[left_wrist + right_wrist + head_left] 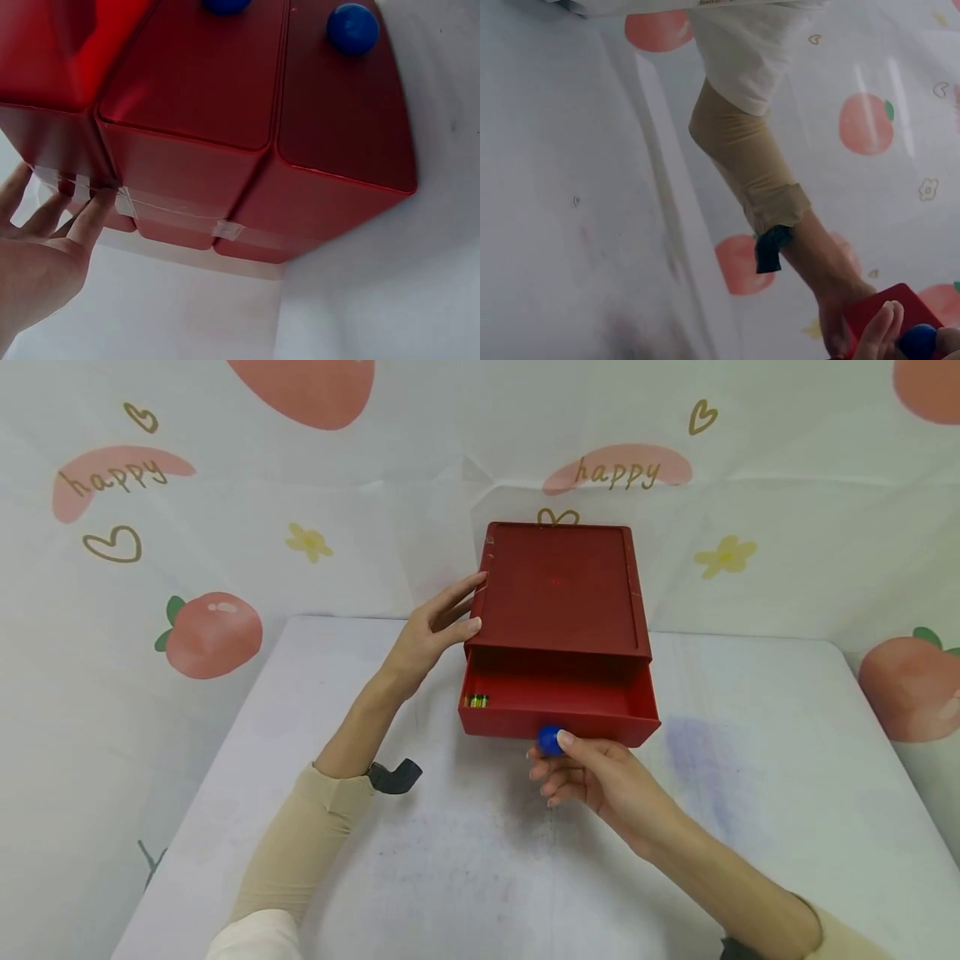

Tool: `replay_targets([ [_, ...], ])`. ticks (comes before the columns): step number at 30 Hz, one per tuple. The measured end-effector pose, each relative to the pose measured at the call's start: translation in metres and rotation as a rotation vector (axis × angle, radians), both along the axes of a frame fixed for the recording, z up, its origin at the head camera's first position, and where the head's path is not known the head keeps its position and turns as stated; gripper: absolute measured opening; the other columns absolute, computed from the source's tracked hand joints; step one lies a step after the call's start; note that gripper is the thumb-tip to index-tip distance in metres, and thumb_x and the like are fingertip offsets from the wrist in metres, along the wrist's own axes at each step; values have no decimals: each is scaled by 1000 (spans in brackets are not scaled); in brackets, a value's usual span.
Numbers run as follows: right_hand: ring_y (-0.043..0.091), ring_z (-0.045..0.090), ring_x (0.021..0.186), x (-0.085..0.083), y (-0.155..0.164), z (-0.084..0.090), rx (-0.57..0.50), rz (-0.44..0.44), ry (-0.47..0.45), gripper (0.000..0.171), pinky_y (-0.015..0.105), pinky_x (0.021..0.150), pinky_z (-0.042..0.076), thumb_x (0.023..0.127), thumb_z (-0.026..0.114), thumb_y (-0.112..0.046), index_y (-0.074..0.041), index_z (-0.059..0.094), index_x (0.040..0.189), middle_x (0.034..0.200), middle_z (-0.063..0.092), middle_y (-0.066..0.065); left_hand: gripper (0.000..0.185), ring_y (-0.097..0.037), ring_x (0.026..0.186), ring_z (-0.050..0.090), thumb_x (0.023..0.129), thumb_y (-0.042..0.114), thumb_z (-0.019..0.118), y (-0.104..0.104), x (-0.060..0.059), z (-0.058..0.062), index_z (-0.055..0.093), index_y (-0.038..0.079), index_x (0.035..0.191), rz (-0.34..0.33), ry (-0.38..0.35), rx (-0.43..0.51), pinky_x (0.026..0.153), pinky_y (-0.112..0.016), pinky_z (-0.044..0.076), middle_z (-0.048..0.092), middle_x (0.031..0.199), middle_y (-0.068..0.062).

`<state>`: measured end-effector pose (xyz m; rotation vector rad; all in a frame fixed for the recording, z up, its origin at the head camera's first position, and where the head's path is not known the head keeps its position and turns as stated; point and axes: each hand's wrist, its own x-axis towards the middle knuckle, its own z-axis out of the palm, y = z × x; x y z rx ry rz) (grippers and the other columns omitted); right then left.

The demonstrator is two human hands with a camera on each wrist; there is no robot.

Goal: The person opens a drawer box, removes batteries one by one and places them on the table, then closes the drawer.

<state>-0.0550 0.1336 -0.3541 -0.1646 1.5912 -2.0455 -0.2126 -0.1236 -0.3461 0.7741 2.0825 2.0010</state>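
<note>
A red box (558,589) stands at the back of the white table, its drawer (558,702) pulled partway out toward me. My right hand (558,752) pinches the round blue knob (549,739) on the drawer front. In the right wrist view the knob (919,341) shows beside my fingertips (877,337). My left hand (442,622) lies with straight fingers against the box's left side. In the left wrist view those fingers (94,214) touch the red wall (195,172) at a strip of clear tape. A few small coloured items (476,700) lie in the drawer's left corner.
The white table (450,860) is bordered by a cloth backdrop (225,527) printed with peaches and "happy". A black wrist mount (393,775) sits on my left forearm. In the left wrist view a blue knob (352,28) shows on a red face.
</note>
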Motion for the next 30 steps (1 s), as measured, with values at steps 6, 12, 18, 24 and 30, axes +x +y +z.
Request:
replay_targets([
  [6,19,69,85,7,-1,1,-7,2,3,43,30,83,57,106,47,-33,5,64,117,97,71,9,58,-20,141,37,96,19,58,0,1,0,42,18,152,-4,-2,0,109,-44,40,40,154,2],
  [12,21,69,87,16,-4,0,-6,6,10,43,33,85,57,106,46,-31,6,64,118,98,71,11,58,-19,142,36,97,19,56,-1,1,-1,41,19,153,-11,-1,-3,109,-43,40,39,155,2],
  [18,22,69,87,24,-6,-3,11,4,36,42,33,85,57,106,45,-29,6,64,118,99,71,13,57,-15,143,34,98,22,57,-2,1,-2,42,23,153,-21,1,-3,111,-41,38,38,156,6],
  [24,23,69,89,31,-8,-5,31,13,12,45,33,86,56,107,44,-30,8,62,123,99,71,11,57,-15,144,32,98,24,57,-2,2,-3,41,24,153,-25,-7,-8,111,-42,38,36,156,6],
  [30,27,69,91,35,-8,-4,50,14,7,47,34,86,56,106,45,-31,9,60,125,101,71,13,58,-15,144,32,97,27,58,-2,1,-3,41,25,153,-23,1,-16,110,-43,39,37,156,7],
])
